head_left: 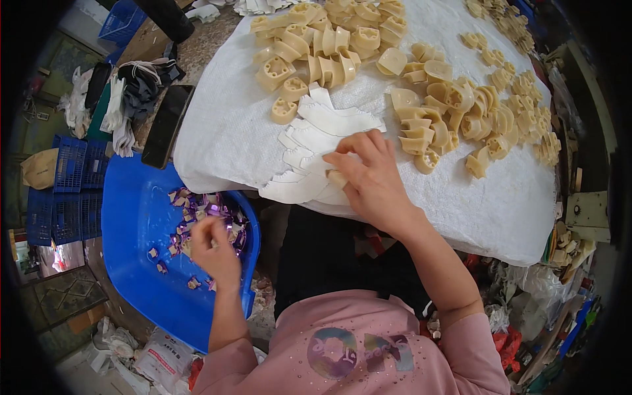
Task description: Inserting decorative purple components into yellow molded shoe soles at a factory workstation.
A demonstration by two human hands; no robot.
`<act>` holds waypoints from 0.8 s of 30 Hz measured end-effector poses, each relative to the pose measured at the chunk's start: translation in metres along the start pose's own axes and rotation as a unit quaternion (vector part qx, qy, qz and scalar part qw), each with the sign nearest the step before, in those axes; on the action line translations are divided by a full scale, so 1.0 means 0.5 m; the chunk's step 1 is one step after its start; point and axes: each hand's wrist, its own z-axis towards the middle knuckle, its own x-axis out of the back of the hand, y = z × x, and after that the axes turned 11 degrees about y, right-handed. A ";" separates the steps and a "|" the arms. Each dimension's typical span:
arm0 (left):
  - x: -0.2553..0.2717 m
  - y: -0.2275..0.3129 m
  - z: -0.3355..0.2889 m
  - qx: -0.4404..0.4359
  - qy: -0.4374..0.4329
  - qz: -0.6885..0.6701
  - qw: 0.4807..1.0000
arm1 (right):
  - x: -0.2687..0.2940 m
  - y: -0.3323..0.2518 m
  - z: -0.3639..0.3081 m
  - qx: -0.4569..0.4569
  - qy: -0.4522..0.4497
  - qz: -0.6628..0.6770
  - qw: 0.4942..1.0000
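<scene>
My right hand (374, 176) is closed with bent fingers above a fanned pile of thin white cut pieces (306, 141). A small beige moulded piece (337, 178) shows at its thumb, the rest covered by the hand. Over the blue tub (135, 253), my left hand (216, 253) is curled with thumb and fingers together. What it holds, if anything, is mostly hidden. Several shiny purple and beige pieces (209, 205) lie in the tub. On the white cloth (224, 125) sit heaps of beige moulded pieces shaped like shoe heels (329, 39), more of them to the right (454, 105).
A black phone (168, 126) lies at the table's left edge, near gloves and dark cloths (141, 85). Stacked blue crates (72, 191) stand at the far left. Plastic bags (164, 359) are on the floor at lower left, and cluttered scraps (563, 253) at the right.
</scene>
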 end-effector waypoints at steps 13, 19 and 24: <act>-0.161 0.158 0.011 -0.248 -0.253 0.030 0.935 | -0.061 -0.011 0.058 0.066 -0.075 -0.053 0.994; -0.157 0.157 0.013 -0.343 -0.273 0.108 0.892 | -0.021 0.027 -0.006 -0.012 0.066 0.217 0.974; -0.153 0.153 0.011 -0.349 -0.273 0.122 0.888 | 0.082 0.034 -0.042 -0.050 0.275 0.411 0.868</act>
